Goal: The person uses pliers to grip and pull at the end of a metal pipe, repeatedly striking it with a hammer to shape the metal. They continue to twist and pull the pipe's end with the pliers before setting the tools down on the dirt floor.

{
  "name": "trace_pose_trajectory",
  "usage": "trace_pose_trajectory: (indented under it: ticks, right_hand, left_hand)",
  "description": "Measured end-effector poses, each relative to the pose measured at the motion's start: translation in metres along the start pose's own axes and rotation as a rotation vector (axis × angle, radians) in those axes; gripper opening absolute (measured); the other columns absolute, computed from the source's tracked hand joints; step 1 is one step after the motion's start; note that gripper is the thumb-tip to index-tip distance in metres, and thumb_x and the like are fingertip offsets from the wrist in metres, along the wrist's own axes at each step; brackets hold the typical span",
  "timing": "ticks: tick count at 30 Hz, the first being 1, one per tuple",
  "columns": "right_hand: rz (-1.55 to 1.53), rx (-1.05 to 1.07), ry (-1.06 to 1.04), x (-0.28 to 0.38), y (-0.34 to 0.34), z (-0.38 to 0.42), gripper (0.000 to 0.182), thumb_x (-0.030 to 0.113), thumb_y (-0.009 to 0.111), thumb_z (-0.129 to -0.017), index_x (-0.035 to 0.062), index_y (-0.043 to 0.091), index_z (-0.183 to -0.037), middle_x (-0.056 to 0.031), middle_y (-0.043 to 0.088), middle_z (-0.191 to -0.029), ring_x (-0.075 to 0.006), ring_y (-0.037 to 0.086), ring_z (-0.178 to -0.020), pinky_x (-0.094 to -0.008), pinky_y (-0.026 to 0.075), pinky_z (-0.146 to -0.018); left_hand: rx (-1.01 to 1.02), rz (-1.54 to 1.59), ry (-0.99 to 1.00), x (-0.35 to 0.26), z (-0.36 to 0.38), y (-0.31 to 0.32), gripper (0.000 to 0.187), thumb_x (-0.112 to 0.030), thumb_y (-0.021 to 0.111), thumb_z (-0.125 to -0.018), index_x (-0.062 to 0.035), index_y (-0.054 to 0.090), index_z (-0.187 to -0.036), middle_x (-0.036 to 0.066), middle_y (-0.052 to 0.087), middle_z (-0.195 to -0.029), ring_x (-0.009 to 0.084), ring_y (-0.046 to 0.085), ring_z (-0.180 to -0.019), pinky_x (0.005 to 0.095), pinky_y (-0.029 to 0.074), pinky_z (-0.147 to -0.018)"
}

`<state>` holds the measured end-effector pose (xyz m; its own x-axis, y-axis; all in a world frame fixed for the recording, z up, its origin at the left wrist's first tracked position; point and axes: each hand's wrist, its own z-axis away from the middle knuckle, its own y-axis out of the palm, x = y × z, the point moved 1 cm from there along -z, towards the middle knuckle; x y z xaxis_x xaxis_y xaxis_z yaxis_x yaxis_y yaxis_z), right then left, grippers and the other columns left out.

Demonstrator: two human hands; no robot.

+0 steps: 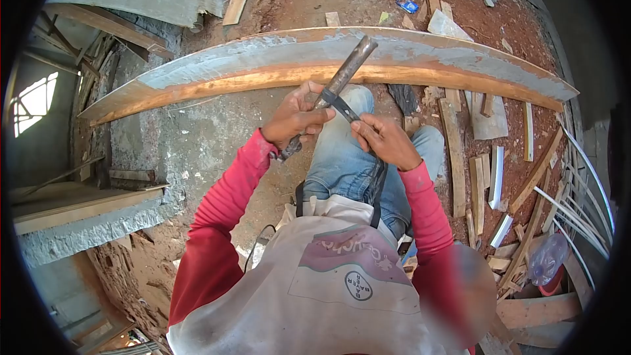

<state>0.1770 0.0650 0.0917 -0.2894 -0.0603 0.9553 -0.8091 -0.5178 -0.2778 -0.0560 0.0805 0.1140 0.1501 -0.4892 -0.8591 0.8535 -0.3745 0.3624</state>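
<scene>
Just beyond the lap, at the middle of the scene, the left hand was closed around a dark tube, which slanted from near left to far right. Its thumb lay across the tube, pointing right. The right hand pinched a black strap narrowly between thumb and fingers; the strap passed round the tube just beyond the left thumb. More dark material ran nearer, over the jeans, though whether it was the strap's tail could not be told. Both forearms, in red sleeves, angled inward from bent, spread elbows.

On the pale shirt, a round logo read BAYER twice, the words crossing. Farther along the cloth, a mauve band bore upside-down lettering that looked like "Gaucho", partly creased.

Beyond the knees, a long board with grey smears stretched from left to right. Wood strips littered the right side. Far right lay a blue packet, its print too small to read.
</scene>
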Motion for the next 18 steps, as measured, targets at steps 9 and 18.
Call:
trace_pose_trajectory:
  ticks: [9, 18]
  right_hand:
    - [0.157, -0.174, 0.324, -0.027, 0.013, 0.107, 0.033, 0.028, 0.055, -0.101, 0.0012, 0.06, -0.081, -0.014, 0.055, -0.061, -0.0291, 0.057, -0.054, -0.0379, 0.044, -0.054]
    - [0.137, -0.184, 0.396, 0.026, 0.028, 0.139, 0.034, 0.028, 0.055, -0.102, 0.0016, 0.061, -0.08, -0.0138, 0.057, -0.058, -0.032, 0.056, -0.048, -0.0356, 0.042, -0.048]
  left_hand:
    - [-0.126, -0.508, -0.008, 0.125, -0.067, 0.024, 0.031, -0.014, 0.072, -0.08, -0.0042, 0.064, -0.108, -0.003, 0.052, -0.063, 0.0056, 0.046, -0.047, 0.0244, 0.033, -0.038]
    - [-0.009, -0.808, -0.138, 0.135, -0.068, 0.04, 0.03, -0.029, 0.072, -0.076, 0.0001, 0.074, -0.083, 0.014, 0.07, -0.068, 0.0215, 0.068, -0.06, 0.038, 0.053, -0.061]
